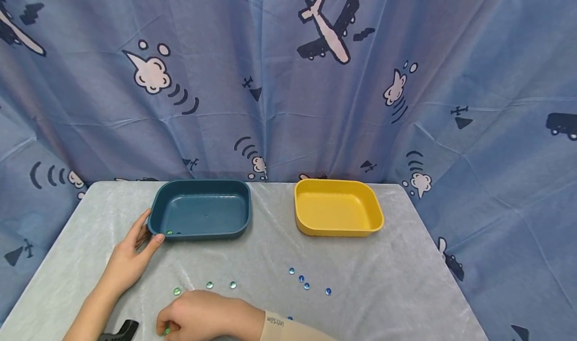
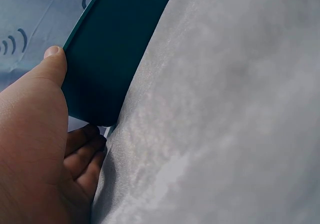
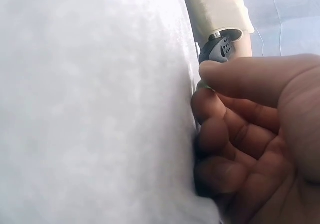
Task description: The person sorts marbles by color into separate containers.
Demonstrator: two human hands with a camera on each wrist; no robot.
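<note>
My left hand (image 1: pixel 128 261) holds the near left corner of a teal tray (image 1: pixel 205 236), its thumb on the front side and its fingers along the left side. The left wrist view shows the thumb (image 2: pixel 56 66) at the tray's rim. In the tray's near left corner lies a green glass gem (image 1: pixel 170 232), partly hidden by the wall. Low over the cloth, my right hand (image 1: pixel 198 313) pinches a green glass gem (image 3: pixel 204 84) between thumb and forefinger, the other fingers curled. Near it on the cloth lie three more green gems (image 1: pixel 177 291).
A yellow tray (image 1: pixel 340 231) stands at the back right. Several blue glass gems (image 1: pixel 306 286) are scattered on the grey cloth-covered table (image 1: pixel 396 281) in front of it. One blue gem (image 1: pixel 290 318) sits close to the right sleeve. Behind the table hangs a blue patterned curtain (image 1: pixel 216 80).
</note>
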